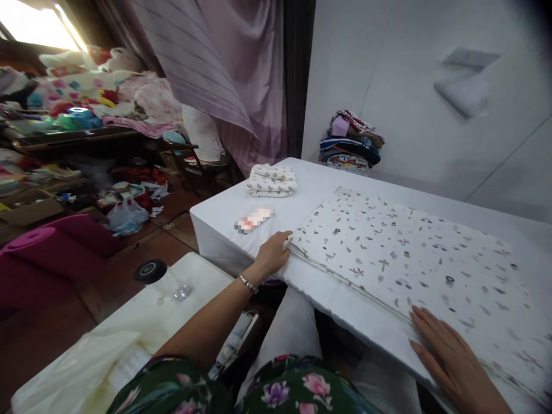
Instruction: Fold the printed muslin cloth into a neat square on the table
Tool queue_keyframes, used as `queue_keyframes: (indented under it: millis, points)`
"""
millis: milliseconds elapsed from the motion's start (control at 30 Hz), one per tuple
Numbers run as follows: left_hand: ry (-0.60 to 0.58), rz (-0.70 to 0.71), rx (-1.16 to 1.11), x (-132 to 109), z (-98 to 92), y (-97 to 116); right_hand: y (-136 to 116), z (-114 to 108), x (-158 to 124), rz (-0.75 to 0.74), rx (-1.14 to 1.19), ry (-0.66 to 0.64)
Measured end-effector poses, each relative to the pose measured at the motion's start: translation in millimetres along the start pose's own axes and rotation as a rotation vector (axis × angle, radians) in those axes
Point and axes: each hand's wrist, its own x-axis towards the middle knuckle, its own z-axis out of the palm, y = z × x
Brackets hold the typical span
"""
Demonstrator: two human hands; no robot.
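A white cloth [379, 247] with small printed motifs lies folded flat in layers on the white-covered table [228, 230]. At its near left corner my left hand [273, 253] is closed, fingers and thumb pinching the edge. My right hand [448, 351] rests with fingers stretched out on the cloth's near edge, further right. It grips nothing. Beyond my left hand sits a smaller folded bundle of patterned fabric [272, 181]. A blurred-out flat item [255, 220] lies between that bundle and my left hand.
Stacked folded clothes [351, 142] stand against the white wall behind the table. To my left, a low white table [194, 282] holds a clear jar with a black lid [150, 271]. Further left are a rolled pink mat [56, 247], a plastic bag [127, 215] and heaped fabrics [107, 92].
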Motion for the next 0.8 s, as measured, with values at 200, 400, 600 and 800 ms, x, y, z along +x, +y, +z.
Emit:
queue_keyframes:
  millis: [200,400,600,800]
  points:
    - [-0.03,0.095,0.081,1,1.9,-1,0,0,-2,0.002,-0.021,-0.035]
    - [-0.018,0.087,0.094,4,6.3,-10,-1,-1,0,0.012,0.001,-0.014]
    - [-0.059,0.168,0.213,7,5.8,-12,-1,-3,3,-0.027,-0.02,-0.001]
    - [-0.08,0.171,0.209,7,-1.8,-17,0,1,4,-0.057,-0.074,0.032]
